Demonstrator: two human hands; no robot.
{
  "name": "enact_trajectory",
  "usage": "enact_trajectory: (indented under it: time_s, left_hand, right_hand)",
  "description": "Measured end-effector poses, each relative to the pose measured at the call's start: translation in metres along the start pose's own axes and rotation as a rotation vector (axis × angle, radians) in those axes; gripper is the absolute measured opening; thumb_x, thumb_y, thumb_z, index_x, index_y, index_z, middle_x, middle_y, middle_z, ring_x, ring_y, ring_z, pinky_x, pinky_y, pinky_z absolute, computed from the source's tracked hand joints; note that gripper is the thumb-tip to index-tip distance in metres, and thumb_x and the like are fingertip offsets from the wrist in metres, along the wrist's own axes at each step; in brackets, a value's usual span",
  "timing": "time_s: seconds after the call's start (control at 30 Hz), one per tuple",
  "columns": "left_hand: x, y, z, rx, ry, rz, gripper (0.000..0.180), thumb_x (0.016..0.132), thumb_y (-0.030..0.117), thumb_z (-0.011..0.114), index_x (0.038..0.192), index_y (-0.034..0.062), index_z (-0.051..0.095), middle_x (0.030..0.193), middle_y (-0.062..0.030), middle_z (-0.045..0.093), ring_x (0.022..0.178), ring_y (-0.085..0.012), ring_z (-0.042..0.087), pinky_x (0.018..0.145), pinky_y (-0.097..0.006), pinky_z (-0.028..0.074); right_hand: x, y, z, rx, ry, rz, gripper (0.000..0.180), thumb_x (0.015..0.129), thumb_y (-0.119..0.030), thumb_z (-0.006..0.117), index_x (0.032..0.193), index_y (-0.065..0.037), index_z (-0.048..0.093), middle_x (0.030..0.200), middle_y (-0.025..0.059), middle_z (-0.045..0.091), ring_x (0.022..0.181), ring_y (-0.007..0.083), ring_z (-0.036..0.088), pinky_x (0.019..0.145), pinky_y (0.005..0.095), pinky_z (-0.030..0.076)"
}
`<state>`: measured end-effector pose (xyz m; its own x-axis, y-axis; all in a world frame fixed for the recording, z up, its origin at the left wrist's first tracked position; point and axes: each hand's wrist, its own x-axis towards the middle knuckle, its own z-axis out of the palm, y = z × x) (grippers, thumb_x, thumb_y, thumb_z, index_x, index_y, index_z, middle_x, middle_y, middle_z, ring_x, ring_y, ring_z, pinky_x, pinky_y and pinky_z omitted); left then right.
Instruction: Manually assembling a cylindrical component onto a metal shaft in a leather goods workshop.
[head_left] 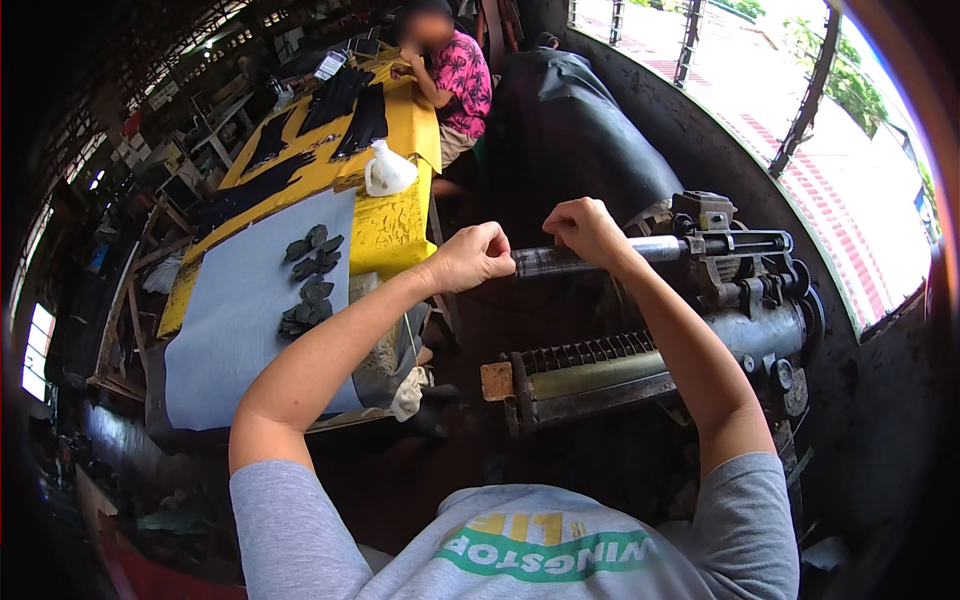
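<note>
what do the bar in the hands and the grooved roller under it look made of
The bar both hands grip looks like bare metal, probably steel: grey with a dull sheen, brighter near the machine. The grooved roller also looks metal, dark and greasy, with evenly cut ribs. The smooth cylinder just below has a yellowish tint, perhaps brass or grime; hard to tell.

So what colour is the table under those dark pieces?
Yellow table, partly covered by a grey sheet; the head view shows it.
</note>
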<state>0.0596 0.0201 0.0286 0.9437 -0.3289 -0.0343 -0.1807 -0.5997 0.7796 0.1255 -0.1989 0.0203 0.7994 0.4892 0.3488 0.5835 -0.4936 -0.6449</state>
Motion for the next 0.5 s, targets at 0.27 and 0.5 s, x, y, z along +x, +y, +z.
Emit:
enact_trajectory:
  time_s: [0.27, 0.5]
  left_hand:
    - [-0.012, 0.001, 0.005, 0.054, 0.056, 0.123, 0.018, 0.082, 0.016, 0.065, 0.088, 0.0038, 0.053, 0.078, -0.0008, 0.057, 0.073, -0.0087, 0.054, 0.069, -0.025, 0.046]
    - [-0.008, -0.019, 0.014, -0.160, 0.141, 0.179, 0.021, 0.082, 0.020, 0.064, 0.087, 0.0015, 0.056, 0.079, -0.0047, 0.060, 0.075, -0.0117, 0.057, 0.071, -0.028, 0.048]
  right_hand:
    - [0.002, 0.004, 0.001, 0.035, -0.014, -0.037, 0.016, 0.075, 0.002, 0.057, 0.083, 0.003, 0.071, 0.073, 0.0176, 0.068, 0.066, 0.0241, 0.069, 0.063, 0.0323, 0.053]
    - [0.002, 0.006, 0.000, 0.020, -0.030, -0.021, 0.014, 0.080, -0.001, 0.058, 0.085, 0.003, 0.070, 0.068, 0.0139, 0.067, 0.061, 0.0192, 0.067, 0.060, 0.0305, 0.052]
